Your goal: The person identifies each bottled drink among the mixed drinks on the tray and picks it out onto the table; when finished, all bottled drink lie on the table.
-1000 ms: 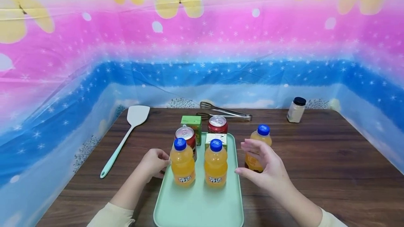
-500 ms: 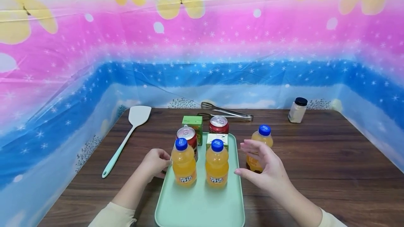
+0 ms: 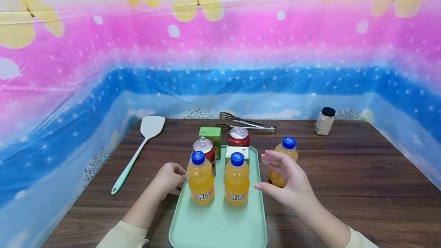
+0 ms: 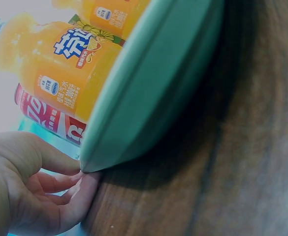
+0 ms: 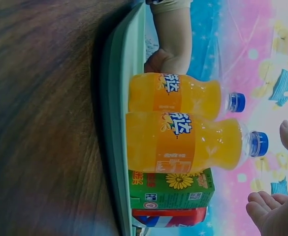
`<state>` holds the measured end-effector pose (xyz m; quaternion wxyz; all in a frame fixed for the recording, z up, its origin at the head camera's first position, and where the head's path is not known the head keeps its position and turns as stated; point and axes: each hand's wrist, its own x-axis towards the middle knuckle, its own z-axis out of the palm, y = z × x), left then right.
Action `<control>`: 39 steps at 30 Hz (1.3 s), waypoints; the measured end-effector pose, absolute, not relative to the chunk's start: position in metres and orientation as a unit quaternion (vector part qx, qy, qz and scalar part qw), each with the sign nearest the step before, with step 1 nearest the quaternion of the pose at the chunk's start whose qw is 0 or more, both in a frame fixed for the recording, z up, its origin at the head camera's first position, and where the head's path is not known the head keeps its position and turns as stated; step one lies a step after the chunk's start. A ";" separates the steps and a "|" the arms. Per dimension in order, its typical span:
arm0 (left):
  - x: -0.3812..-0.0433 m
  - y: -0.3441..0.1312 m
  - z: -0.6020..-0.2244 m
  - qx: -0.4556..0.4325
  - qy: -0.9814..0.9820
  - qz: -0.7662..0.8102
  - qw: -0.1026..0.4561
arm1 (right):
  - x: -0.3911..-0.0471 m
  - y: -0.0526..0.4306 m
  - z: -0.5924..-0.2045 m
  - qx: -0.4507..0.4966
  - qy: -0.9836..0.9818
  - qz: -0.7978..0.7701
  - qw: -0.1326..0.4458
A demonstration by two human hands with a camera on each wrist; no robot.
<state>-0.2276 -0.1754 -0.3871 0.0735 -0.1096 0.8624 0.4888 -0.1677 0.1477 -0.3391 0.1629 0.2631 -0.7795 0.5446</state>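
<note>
Orange drink (image 3: 201, 182) fills two bottles (image 3: 237, 171); left hand (image 3: 169, 178) pinches their tray (image 3: 217, 225) at ten o'clock; right hand (image 3: 293, 183) gapes at two, apparently above the table (image 3: 372, 175).

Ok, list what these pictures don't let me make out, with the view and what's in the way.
- Label of the rightmost bottle: head view, largely covered by the right hand.
- Near face of the white-topped carton: head view, mostly hidden by the bottle in front of it.
- Any writing on the jar: head view, too small to read.
- Rest of the left sleeve: head view, cut off by the bottom edge.
</note>
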 end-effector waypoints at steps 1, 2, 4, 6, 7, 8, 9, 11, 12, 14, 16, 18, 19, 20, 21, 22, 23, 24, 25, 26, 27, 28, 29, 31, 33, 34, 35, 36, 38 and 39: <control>-0.228 -0.175 -0.387 -0.109 0.863 0.488 0.073 | -0.168 0.148 -0.339 0.262 -0.779 0.546 0.163; -0.228 -0.175 -0.387 -0.109 0.863 0.488 0.073 | -0.168 0.147 -0.338 0.262 -0.779 0.545 0.165; -0.228 -0.175 -0.387 -0.108 0.863 0.487 0.073 | -0.168 0.146 -0.337 0.257 -0.780 0.547 0.162; -0.228 -0.175 -0.387 -0.108 0.864 0.487 0.073 | -0.168 0.145 -0.337 0.257 -0.781 0.545 0.162; -0.228 -0.175 -0.387 -0.108 0.863 0.488 0.072 | -0.168 0.145 -0.337 0.258 -0.783 0.542 0.163; -0.228 -0.175 -0.388 -0.108 0.863 0.489 0.072 | -0.168 0.144 -0.337 0.259 -0.785 0.539 0.164; -0.228 -0.175 -0.388 -0.108 0.863 0.489 0.072 | -0.168 0.143 -0.337 0.257 -0.787 0.537 0.162; -0.228 -0.175 -0.389 -0.107 0.863 0.488 0.071 | -0.169 0.142 -0.337 0.261 -0.788 0.533 0.164; -0.228 -0.175 -0.389 -0.106 0.863 0.488 0.071 | -0.169 0.142 -0.337 0.263 -0.788 0.533 0.164; -0.227 -0.176 -0.389 -0.104 0.864 0.488 0.072 | -0.170 0.141 -0.337 0.262 -0.789 0.532 0.162; -0.227 -0.176 -0.389 -0.103 0.864 0.488 0.072 | -0.171 0.140 -0.337 0.262 -0.787 0.537 0.158; -0.227 -0.176 -0.390 -0.102 0.864 0.489 0.072 | -0.171 0.139 -0.337 0.261 -0.785 0.540 0.153; -0.228 -0.176 -0.390 -0.103 0.863 0.489 0.072 | -0.171 0.139 -0.337 0.260 -0.785 0.541 0.151; -0.228 -0.176 -0.390 -0.103 0.863 0.489 0.072 | -0.171 0.138 -0.337 0.259 -0.785 0.542 0.149; -0.228 -0.176 -0.390 -0.104 0.863 0.489 0.071 | -0.171 0.137 -0.336 0.259 -0.785 0.543 0.147; -0.228 -0.176 -0.390 -0.105 0.863 0.489 0.072 | -0.171 0.137 -0.336 0.258 -0.785 0.544 0.145; -0.228 -0.176 -0.390 -0.105 0.863 0.489 0.072 | -0.171 0.136 -0.336 0.258 -0.785 0.545 0.144; -0.229 -0.176 -0.390 -0.105 0.863 0.490 0.072 | -0.171 0.136 -0.336 0.258 -0.785 0.545 0.142; -0.229 -0.176 -0.390 -0.106 0.862 0.490 0.073 | -0.172 0.135 -0.337 0.258 -0.785 0.546 0.141; -0.229 -0.176 -0.390 -0.106 0.862 0.490 0.073 | -0.172 0.135 -0.337 0.259 -0.784 0.546 0.141; -0.229 -0.176 -0.390 -0.105 0.862 0.490 0.073 | -0.172 0.134 -0.337 0.261 -0.782 0.548 0.141; -0.229 -0.176 -0.390 -0.105 0.863 0.490 0.073 | -0.172 0.134 -0.337 0.263 -0.781 0.549 0.141; -0.228 -0.176 -0.389 -0.104 0.863 0.489 0.073 | -0.172 0.133 -0.337 0.266 -0.780 0.549 0.142; -0.228 -0.176 -0.389 -0.105 0.863 0.488 0.072 | -0.173 0.133 -0.337 0.270 -0.778 0.548 0.145; -0.228 -0.176 -0.389 -0.105 0.864 0.488 0.072 | -0.173 0.132 -0.338 0.273 -0.777 0.548 0.148; -0.228 -0.176 -0.389 -0.105 0.864 0.488 0.072 | -0.174 0.132 -0.338 0.274 -0.776 0.548 0.148; -0.228 -0.176 -0.389 -0.105 0.863 0.488 0.072 | -0.174 0.131 -0.338 0.274 -0.776 0.549 0.147; -0.228 -0.176 -0.389 -0.105 0.863 0.488 0.072 | -0.174 0.131 -0.338 0.275 -0.774 0.551 0.145; -0.228 -0.176 -0.389 -0.105 0.863 0.488 0.072 | -0.174 0.130 -0.338 0.276 -0.771 0.556 0.141; -0.228 -0.175 -0.389 -0.105 0.863 0.489 0.071 | -0.174 0.130 -0.338 0.276 -0.770 0.558 0.138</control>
